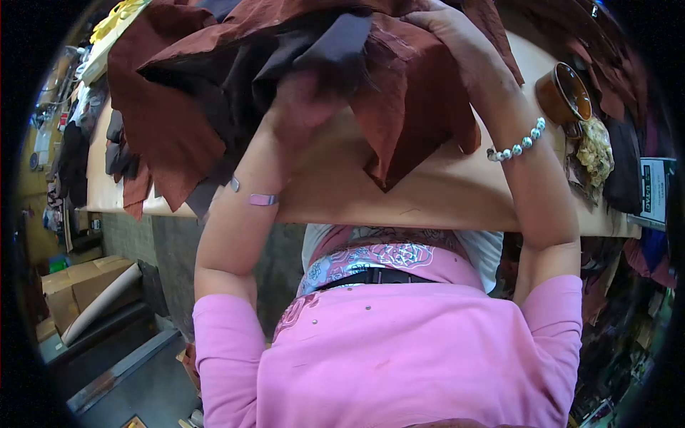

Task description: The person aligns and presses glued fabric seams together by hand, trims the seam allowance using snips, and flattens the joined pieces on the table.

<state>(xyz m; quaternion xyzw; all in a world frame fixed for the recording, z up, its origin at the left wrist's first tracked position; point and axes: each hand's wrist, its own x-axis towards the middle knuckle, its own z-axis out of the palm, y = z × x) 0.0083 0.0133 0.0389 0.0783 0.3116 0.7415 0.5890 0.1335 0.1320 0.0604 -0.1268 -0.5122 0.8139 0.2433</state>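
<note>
Both my hands are raised into a bundle of brown and dark fabric pieces [214, 78] held above the tan table [442, 192]. My left hand [307, 107] grips the underside of the bundle, its fingers half hidden in the cloth. My right hand [449, 32] clutches the bundle's upper right side; a pearl bracelet [517, 143] circles that wrist. Pointed rust-brown flaps [407, 114] hang down from the bundle over the table. A small plaster sits on my left forearm [262, 200].
A brown ceramic cup [565, 93] and a crumpled yellowish cloth [594, 150] sit at the table's right end. More dark fabric lies at the far left [118, 157]. Cardboard boxes [78, 285] stand on the floor at left. My pink shirt [399, 349] fills the foreground.
</note>
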